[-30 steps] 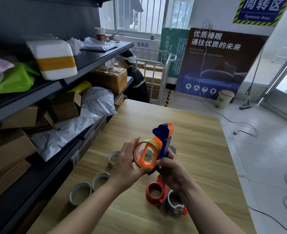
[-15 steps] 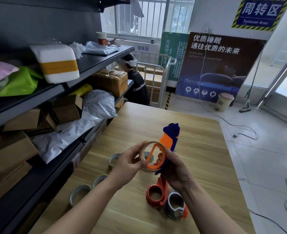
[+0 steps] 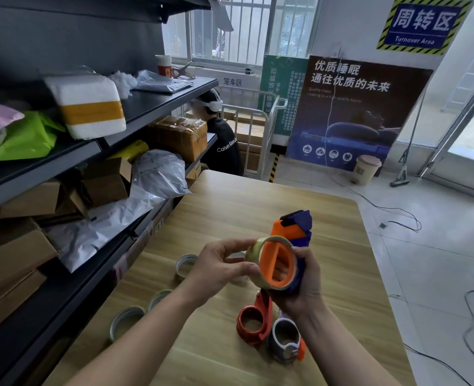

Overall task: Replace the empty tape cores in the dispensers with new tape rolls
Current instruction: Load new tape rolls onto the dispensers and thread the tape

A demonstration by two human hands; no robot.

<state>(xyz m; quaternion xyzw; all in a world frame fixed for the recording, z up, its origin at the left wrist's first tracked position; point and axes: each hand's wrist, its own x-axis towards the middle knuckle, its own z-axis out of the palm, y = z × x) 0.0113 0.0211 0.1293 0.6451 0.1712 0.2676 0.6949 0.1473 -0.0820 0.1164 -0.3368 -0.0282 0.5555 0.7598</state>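
My right hand (image 3: 299, 288) grips an orange and blue tape dispenser (image 3: 291, 232) above the wooden table (image 3: 258, 204). A thin tape core (image 3: 253, 252) rings the dispenser's orange hub. The fingers of my left hand (image 3: 219, 266) pinch the core's left edge. Below, a red dispenser (image 3: 253, 320) and a grey and white dispenser (image 3: 284, 341) lie on the table. Three tape rolls lie to the left: one (image 3: 185, 264) near my left hand, one (image 3: 159, 298) partly behind my forearm, one (image 3: 124, 321) nearest the front.
A dark shelf unit (image 3: 63, 168) with boxes and plastic parcels runs along the table's left side. A person (image 3: 221, 140) sits beyond the table's far end. Cables (image 3: 397, 210) trail on the tiled floor to the right.
The dispenser has turned so its orange hub faces me more and sits slightly lower and to the right. My left fingers have shifted onto the core's left rim.
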